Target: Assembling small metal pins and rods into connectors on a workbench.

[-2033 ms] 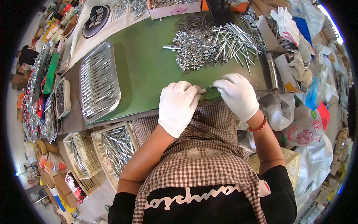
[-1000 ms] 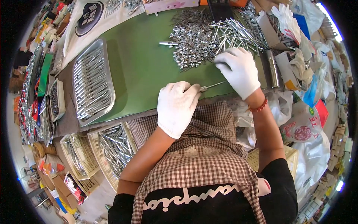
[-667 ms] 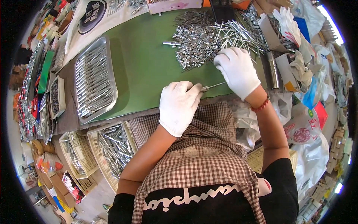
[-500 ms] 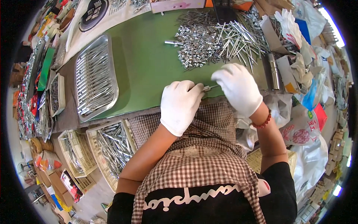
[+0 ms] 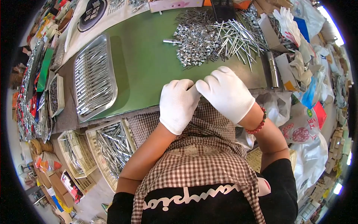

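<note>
Both my hands wear white knit gloves and meet at the near edge of a green work mat (image 5: 145, 59). My left hand (image 5: 178, 106) is closed, its fingertips pinched around a small metal rod with a sleeve that the gloves now hide. Against those fingertips, my right hand (image 5: 226, 94) is closed too, with thumb and fingers curled in; what they grip is out of sight. Beyond the hands lie a heap of small shiny metal sleeves (image 5: 195, 44) and, to its right, a loose pile of long thin metal rods (image 5: 238, 41).
At left, a steel tray (image 5: 113, 71) holds rows of rod pieces. A short metal cylinder (image 5: 171, 41) lies by the sleeves, small dark parts (image 5: 192, 16) behind them. A thick metal tube (image 5: 273, 71) stands at right. Below left, a cream plastic basket (image 5: 91, 143) holds metal rods.
My right hand has come down and left to meet the left fingertips, and its fingers have curled in. The rod end that showed between the hands is now covered.
</note>
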The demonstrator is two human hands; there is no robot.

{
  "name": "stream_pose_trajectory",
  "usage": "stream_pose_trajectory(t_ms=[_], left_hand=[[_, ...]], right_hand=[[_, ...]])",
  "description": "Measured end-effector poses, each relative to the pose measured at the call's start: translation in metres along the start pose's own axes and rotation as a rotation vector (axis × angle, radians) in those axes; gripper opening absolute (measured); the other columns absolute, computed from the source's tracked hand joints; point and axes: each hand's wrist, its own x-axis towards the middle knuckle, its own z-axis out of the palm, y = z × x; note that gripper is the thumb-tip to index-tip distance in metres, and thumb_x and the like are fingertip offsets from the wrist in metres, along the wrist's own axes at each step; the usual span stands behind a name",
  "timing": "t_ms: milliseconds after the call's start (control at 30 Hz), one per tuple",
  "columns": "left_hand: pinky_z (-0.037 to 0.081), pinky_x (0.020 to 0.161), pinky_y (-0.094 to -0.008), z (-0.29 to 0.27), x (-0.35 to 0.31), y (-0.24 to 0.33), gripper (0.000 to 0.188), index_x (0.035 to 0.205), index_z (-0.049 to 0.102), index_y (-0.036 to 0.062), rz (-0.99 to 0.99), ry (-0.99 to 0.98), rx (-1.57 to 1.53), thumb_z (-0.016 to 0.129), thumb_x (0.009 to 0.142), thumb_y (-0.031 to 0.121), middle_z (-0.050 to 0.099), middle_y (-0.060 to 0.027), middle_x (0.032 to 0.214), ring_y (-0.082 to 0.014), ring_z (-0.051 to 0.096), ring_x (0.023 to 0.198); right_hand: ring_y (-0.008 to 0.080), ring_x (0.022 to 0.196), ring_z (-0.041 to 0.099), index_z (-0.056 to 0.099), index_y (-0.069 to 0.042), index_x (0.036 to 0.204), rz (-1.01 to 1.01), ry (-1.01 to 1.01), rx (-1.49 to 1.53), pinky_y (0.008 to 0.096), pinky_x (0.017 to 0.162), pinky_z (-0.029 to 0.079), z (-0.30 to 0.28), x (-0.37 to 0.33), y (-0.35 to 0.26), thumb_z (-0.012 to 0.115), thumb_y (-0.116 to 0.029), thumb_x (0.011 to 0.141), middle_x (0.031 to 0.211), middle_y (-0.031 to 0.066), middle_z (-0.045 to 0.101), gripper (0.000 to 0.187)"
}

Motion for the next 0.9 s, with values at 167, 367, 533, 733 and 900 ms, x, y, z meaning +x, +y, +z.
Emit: stream_pose_trajectory(t_ms=[167, 367, 533, 733, 900], left_hand=[[0.047, 0.072, -0.0471, 0.000, 0.000, -0.001, 0.013, 0.081, 0.066, 0.0044, 0.002, -0.032, 0.012, 0.073, 0.072, 0.011, 0.064, -0.0105, 0.085, -0.0371, 0.060, 0.080], [0.047, 0.072, -0.0460, 0.001, 0.000, 0.000, 0.014, 0.088, 0.069, 0.0060, -0.006, 0.015, 0.048, 0.073, 0.076, 0.013, 0.064, -0.0095, 0.084, -0.0347, 0.061, 0.080], [0.048, 0.071, -0.0438, -0.001, 0.001, 0.003, 0.016, 0.096, 0.073, 0.0091, 0.017, 0.030, 0.046, 0.071, 0.081, 0.015, 0.063, -0.0074, 0.084, -0.0316, 0.061, 0.079], [0.047, 0.064, -0.0415, 0.005, -0.002, 0.000, 0.018, 0.097, 0.070, 0.0107, 0.085, 0.128, 0.094, 0.073, 0.080, 0.016, 0.059, -0.0043, 0.078, -0.0278, 0.060, 0.073], [0.047, 0.066, -0.0420, 0.006, 0.001, 0.001, 0.019, 0.098, 0.071, 0.0115, 0.054, 0.096, 0.080, 0.073, 0.080, 0.016, 0.060, -0.0041, 0.078, -0.0279, 0.060, 0.074]], right_hand=[[0.0212, 0.072, 0.063, 0.056, -0.012, 0.084, 0.001, 0.078, -0.082, 0.0355, 0.075, 0.048, 0.001, 0.004, -0.001, 0.061, -0.017, 0.081, 0.070, 0.0027, 0.060, 0.007], [0.0262, 0.070, 0.064, 0.057, -0.011, 0.085, 0.113, 0.103, 0.107, 0.0379, 0.074, 0.049, 0.006, -0.002, 0.007, 0.063, -0.015, 0.080, 0.071, 0.0041, 0.063, 0.009], [0.0283, 0.096, 0.065, 0.068, -0.012, 0.095, 0.286, 0.234, 0.206, 0.0415, 0.086, 0.050, 0.031, -0.026, 0.019, 0.072, -0.013, 0.077, 0.095, 0.0037, 0.069, 0.018], [0.0258, 0.100, 0.064, 0.071, -0.011, 0.091, 0.263, 0.333, 0.154, 0.0413, 0.088, 0.050, 0.026, -0.023, 0.002, 0.071, -0.009, 0.077, 0.099, 0.0010, 0.069, 0.014], [0.0260, 0.099, 0.066, 0.070, -0.011, 0.103, 0.236, 0.401, 0.111, 0.0414, 0.086, 0.052, 0.020, -0.030, -0.002, 0.069, -0.007, 0.077, 0.105, 0.0025, 0.069, 0.026]])
